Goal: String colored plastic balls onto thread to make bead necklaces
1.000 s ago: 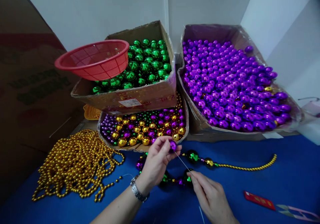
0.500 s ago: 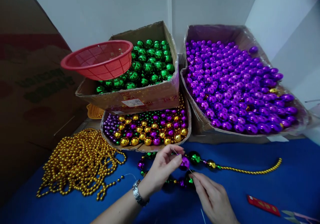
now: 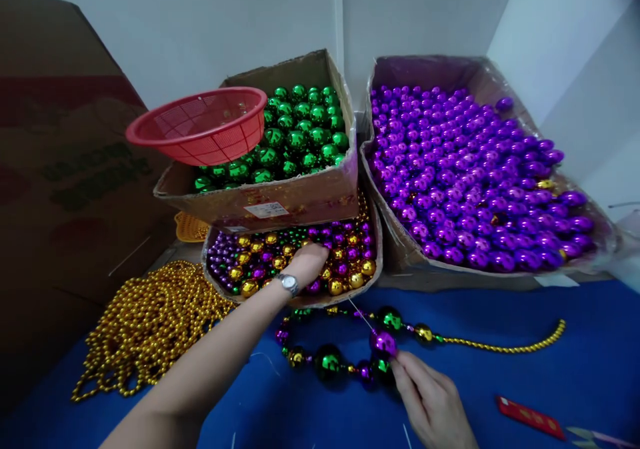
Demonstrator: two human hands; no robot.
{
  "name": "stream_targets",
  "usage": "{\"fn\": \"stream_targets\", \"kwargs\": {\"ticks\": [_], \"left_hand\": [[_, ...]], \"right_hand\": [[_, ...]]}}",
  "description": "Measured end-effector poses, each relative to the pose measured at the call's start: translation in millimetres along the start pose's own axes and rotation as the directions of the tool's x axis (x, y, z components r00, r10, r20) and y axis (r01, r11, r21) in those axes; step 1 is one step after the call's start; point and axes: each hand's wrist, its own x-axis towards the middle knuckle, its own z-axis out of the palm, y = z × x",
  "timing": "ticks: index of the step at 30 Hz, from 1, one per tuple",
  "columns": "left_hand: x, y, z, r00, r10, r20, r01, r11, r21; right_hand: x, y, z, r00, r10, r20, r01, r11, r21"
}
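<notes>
My left hand point(image 3: 309, 264) reaches down into a low cardboard box point(image 3: 295, 297) of mixed gold, purple and green beads. Its fingertips are hidden among the beads. Just in front of the box, my right hand point(image 3: 431, 395) is closed at a large shiny purple bead point(image 3: 383, 343), with a thin needle or wire point(image 3: 361, 314) sticking out of the bead toward the upper left. Behind and below it, a beaded necklace point(image 3: 329, 362) of green, purple and gold balls lies curved on the blue table, ending in a gold twisted strand point(image 3: 500, 345) on the right.
A heap of gold bead strands point(image 3: 150, 329) lies at left. Behind stand a box of green balls point(image 3: 300, 185) with a red plastic basket point(image 3: 200, 129) on its corner, and a big box of purple balls point(image 3: 470, 169). A red packet point(image 3: 531, 418) rests at right.
My left hand has let go of the wire by the purple bead and moved up and left into the bead box. My right hand stays nearly in place, the purple bead now nearer its fingertips.
</notes>
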Motion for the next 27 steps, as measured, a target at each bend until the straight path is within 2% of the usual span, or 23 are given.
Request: {"fn": "stream_targets", "kwargs": {"ticks": [4,8,12,16,17,18,19,20,21,22,23,24,27], "left_hand": [[16.4,-0.3,13.2,0.997,-0.003,0.077,0.000,0.999,0.035],[17.1,-3.5,11.2,0.999,0.008,0.050,-0.005,0.998,-0.055],[-1.1,-0.6,-4.8,0.998,-0.008,-0.062,-0.008,0.966,-0.259],[-35.6,18.5,-13.2,0.992,-0.038,-0.123,-0.030,0.860,-0.509],[-44.8,24.8,-12.7,0.992,-0.050,-0.116,-0.031,0.794,-0.607],[-53.5,31.2,-11.6,0.994,-0.067,-0.090,-0.020,0.681,-0.732],[-61.2,37.4,-10.2,0.995,-0.085,-0.044,0.006,0.514,-0.858],[-67.9,43.0,-8.9,0.995,-0.095,0.016,0.044,0.306,-0.951],[-73.3,48.0,-7.9,0.992,-0.095,0.078,0.088,0.096,-0.991],[-77.6,52.3,-7.3,0.987,-0.091,0.132,0.126,-0.069,-0.990],[-80.8,55.9,-7.0,0.982,-0.092,0.166,0.150,-0.163,-0.975],[-83.2,58.8,-6.9,0.978,-0.099,0.185,0.160,-0.217,-0.963],[-87.4,64.9,-7.5,0.973,-0.117,0.197,0.161,-0.263,-0.951]], "right_hand": [[-3.4,3.2,-0.3,1.000,0.016,0.001,-0.016,1.000,0.002],[-3.8,3.3,-0.7,1.000,0.019,-0.006,-0.019,1.000,-0.007],[-2.2,0.9,-1.8,1.000,0.023,-0.004,-0.023,1.000,-0.005],[0.6,-0.7,-1.8,0.999,0.049,0.002,-0.049,0.999,0.000],[1.4,-0.9,-1.5,0.998,0.057,0.004,-0.057,0.998,0.001],[2.1,-1.0,-1.2,0.998,0.062,0.004,-0.062,0.998,0.001],[2.8,-1.2,-0.9,0.998,0.064,0.005,-0.064,0.998,-0.001],[3.4,-1.4,-0.6,0.998,0.065,0.006,-0.065,0.998,-0.004],[3.8,-1.6,-0.4,0.998,0.067,0.009,-0.066,0.998,-0.008],[3.9,-1.8,-0.3,0.998,0.070,0.012,-0.069,0.998,-0.011],[3.9,-2.0,-0.3,0.997,0.072,0.015,-0.072,0.997,-0.013],[3.6,-2.2,-0.3,0.997,0.074,0.017,-0.073,0.997,-0.013],[1.7,-1.2,0.0,0.998,0.062,0.017,-0.061,0.998,-0.011]]}}
